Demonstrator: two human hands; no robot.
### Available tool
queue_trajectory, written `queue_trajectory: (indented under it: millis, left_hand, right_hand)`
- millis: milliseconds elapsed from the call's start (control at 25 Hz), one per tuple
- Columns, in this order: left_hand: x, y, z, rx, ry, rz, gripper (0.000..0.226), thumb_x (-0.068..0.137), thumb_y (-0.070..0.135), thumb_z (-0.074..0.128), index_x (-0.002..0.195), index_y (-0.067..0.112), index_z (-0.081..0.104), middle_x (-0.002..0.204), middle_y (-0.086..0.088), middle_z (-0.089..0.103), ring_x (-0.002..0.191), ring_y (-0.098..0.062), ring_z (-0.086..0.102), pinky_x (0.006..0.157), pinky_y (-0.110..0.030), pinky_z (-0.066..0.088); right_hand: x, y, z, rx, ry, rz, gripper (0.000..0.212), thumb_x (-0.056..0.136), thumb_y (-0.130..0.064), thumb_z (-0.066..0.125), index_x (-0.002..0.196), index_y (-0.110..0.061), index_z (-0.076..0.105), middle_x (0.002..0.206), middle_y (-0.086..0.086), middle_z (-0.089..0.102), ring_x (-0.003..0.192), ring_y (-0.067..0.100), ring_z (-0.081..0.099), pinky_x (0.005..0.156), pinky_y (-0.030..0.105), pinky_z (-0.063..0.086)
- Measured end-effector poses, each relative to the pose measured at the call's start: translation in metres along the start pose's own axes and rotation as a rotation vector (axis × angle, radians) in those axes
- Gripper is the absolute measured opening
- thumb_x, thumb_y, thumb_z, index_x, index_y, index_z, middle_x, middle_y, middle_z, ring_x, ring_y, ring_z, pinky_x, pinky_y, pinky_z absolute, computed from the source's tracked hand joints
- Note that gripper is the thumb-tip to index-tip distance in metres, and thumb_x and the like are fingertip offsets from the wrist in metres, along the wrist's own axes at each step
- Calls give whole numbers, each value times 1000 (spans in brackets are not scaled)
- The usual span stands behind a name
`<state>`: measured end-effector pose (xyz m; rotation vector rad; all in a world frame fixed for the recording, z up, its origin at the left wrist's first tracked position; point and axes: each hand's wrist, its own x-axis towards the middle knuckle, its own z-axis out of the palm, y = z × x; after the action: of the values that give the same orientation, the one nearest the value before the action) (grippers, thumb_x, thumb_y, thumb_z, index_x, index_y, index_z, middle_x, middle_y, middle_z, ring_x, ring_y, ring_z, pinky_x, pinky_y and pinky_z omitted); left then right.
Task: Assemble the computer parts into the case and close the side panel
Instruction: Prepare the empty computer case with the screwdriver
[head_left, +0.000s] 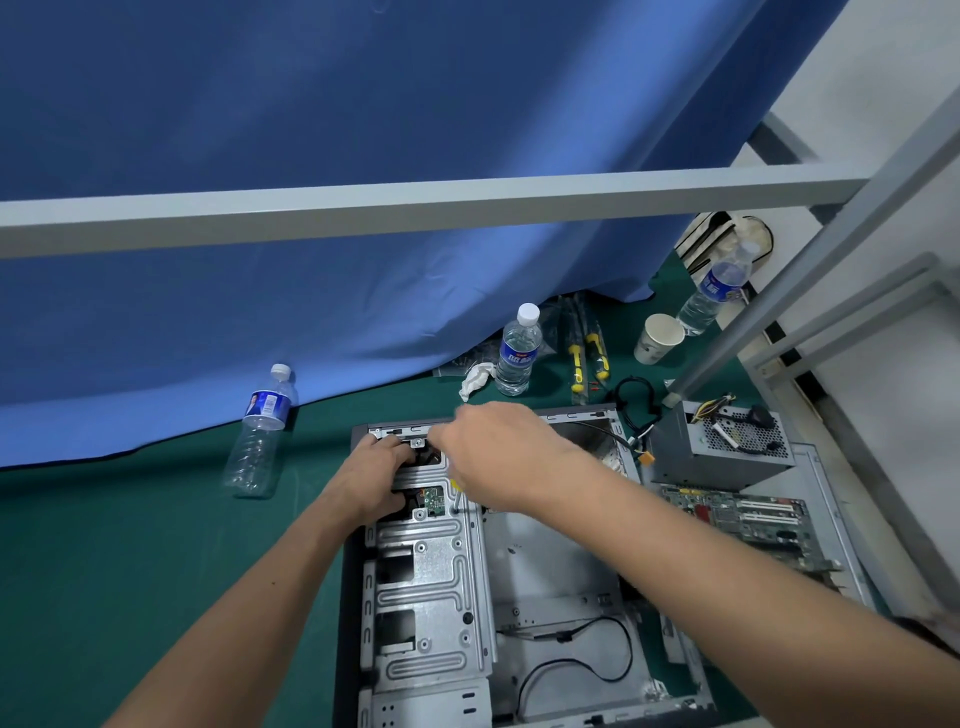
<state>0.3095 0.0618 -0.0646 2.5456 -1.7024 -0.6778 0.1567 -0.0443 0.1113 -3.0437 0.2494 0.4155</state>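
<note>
Here, an open computer case (524, 587) of stamped grey sheet metal lies on its side on a green table mat (156, 545), its interior facing up. Along its left side runs a drive cage (426, 587), a ribbed, pressed-steel bracket with rectangular cut-outs and round screw bosses. The left hand (376, 480) rests at the far end of this cage, fingers curled around a dark drive-like part seated there, beside a small green circuit board (434, 500). The right hand (498, 457) reaches across from the right, fingers bent over something near the cage's top edge; a yellow tool handle (456, 486) peeks out beneath it, but what the fingers hold cannot be told. A thin black cable (582, 660) loops across the smooth case floor.

To the right, outside the case, a boxy grey power supply (722, 447) with a perforated mesh face sits on a green motherboard (748, 514), which lies on a flat metal side panel (831, 499). Beyond the case stand a clear ribbed water bottle (517, 351), a crumpled white tissue (475, 379), yellow-handled screwdrivers (589, 358) and a paper cup (657, 338). A second bottle (717, 291) leans further back; a third, empty bottle (262, 431) lies to the left. A grey metal frame bar (415, 208) crosses the view before a blue fabric curtain (311, 130), and the right forearm screens part of the case's far end.
</note>
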Motion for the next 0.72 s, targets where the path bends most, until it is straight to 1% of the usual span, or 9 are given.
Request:
queue_trajectory:
  millis: [80,160,240,360,440,520,600,640,720]
  left_hand:
    - [-1,1,0,-4,4,-7,47,76,24,66,122,22,57,109,5,50,94,-16,37,91,-25,34]
    - [-1,2,0,-5,0,-7,46,76,24,66,122,22,57,111,5,53,99,-17,41,94,-27,35]
    - [-1,1,-1,-6,-6,-4,48,76,25,66,124,23,56,116,6,54,104,-17,44,96,-29,36]
    - [-2,1,-1,-20,6,7,53,76,24,65,128,23,56,107,8,48,96,-16,38,87,-23,32]
    - [-2,2,-1,-19,17,2,53,76,23,66,128,22,55,102,8,43,91,-15,32,81,-23,29]
    - [-2,2,-1,-33,20,-9,49,76,22,66,125,21,56,103,7,45,92,-15,32,83,-23,31]
    - [-2,2,-2,-37,26,-3,45,76,23,66,120,21,57,107,5,51,92,-15,33,90,-24,35]
    - [-3,2,-1,-39,26,-2,45,76,23,66,120,22,56,111,4,53,92,-14,33,93,-25,36]
    - [-3,2,-2,-47,28,-6,49,76,23,66,125,23,56,112,5,52,93,-14,33,90,-25,35]
  right_hand:
    - [2,-6,5,-56,70,98,35,101,-43,45,105,-14,63,100,8,68,94,31,65,64,32,33]
    - [4,-4,6,-14,-3,142,45,99,-53,44,112,-12,58,112,11,62,98,33,63,67,33,34]
    - [1,2,0,92,-110,84,38,96,-40,57,122,-14,49,117,13,46,85,35,58,64,32,35]
    - [-4,4,-3,23,-66,-42,26,90,-7,54,114,-17,56,95,7,39,61,24,39,48,29,21]
    - [-4,-1,0,-73,34,-10,16,94,-10,50,103,-15,63,92,7,56,68,27,51,51,28,26]
    - [-2,-4,5,-126,92,68,23,102,-29,45,101,-17,65,97,5,68,86,29,65,60,30,33]
    - [-1,0,7,-12,-1,125,37,103,-45,40,113,-15,59,110,10,62,96,32,63,66,32,34]
    - [-2,3,5,69,-79,113,36,100,-45,45,120,-15,53,116,12,53,94,34,61,65,32,34]
    - [-6,9,-2,128,-159,29,31,94,-24,58,123,-19,47,109,9,37,74,31,52,55,32,30]
